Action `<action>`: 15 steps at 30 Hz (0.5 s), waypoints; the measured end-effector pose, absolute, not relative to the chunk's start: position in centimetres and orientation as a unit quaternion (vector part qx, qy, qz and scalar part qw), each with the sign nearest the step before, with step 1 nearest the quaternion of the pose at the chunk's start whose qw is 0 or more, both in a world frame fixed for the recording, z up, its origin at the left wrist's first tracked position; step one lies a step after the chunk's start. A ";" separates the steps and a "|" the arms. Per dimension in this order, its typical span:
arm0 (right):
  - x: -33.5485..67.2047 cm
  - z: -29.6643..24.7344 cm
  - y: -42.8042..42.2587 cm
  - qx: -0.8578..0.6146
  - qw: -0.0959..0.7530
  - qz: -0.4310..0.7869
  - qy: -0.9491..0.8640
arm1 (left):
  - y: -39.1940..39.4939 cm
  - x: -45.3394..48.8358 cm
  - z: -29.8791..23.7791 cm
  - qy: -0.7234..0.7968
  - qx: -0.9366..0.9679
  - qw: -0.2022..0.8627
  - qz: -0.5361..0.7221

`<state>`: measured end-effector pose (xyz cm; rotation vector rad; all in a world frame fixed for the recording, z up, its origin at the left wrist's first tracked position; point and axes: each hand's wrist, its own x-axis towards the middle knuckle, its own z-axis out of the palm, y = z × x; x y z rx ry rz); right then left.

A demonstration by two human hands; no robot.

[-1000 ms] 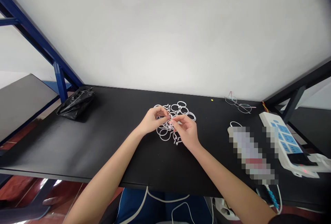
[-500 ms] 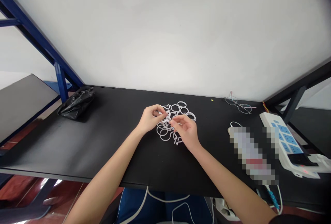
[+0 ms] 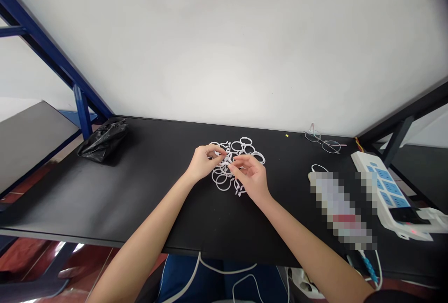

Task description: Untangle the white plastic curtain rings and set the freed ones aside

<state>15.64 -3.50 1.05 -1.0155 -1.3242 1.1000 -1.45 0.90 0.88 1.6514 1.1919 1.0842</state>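
Several thin white plastic rings with small clasp-like ends lie in a loose heap on the black tabletop. Above the heap, my left hand pinches a white ring between thumb and forefinger. My right hand faces it from the other side, its thumb and forefinger closing on the same small white piece, other fingers curled. The fingertips are only a short distance apart. Exactly where each grips the ring is too small to make out against the rings underneath.
A crumpled black plastic bag lies at the left end. Right of the heap are eyeglasses, a blurred-out device with a cable, and a white power strip with blue sockets. A white wall rises behind.
Both hands stay almost in place over the heap. The right fingertips have shifted very slightly, and the small white piece between the hands has turned a little.
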 end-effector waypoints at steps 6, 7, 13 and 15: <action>15.7 0.9 -3.4 -0.435 0.542 0.453 -0.559 | 0.9 -1.4 0.9 0.458 0.669 0.371 0.453; 15.7 0.8 -3.4 -0.434 0.542 0.453 -0.559 | 0.9 -1.4 1.0 0.458 0.670 0.361 0.459; 15.6 0.7 -3.3 -0.445 0.533 0.436 -0.572 | 0.9 -1.3 0.8 0.454 0.663 0.356 0.477; 15.6 0.8 -3.4 -0.450 0.529 0.431 -0.576 | 0.9 -1.3 0.7 0.456 0.651 0.359 0.489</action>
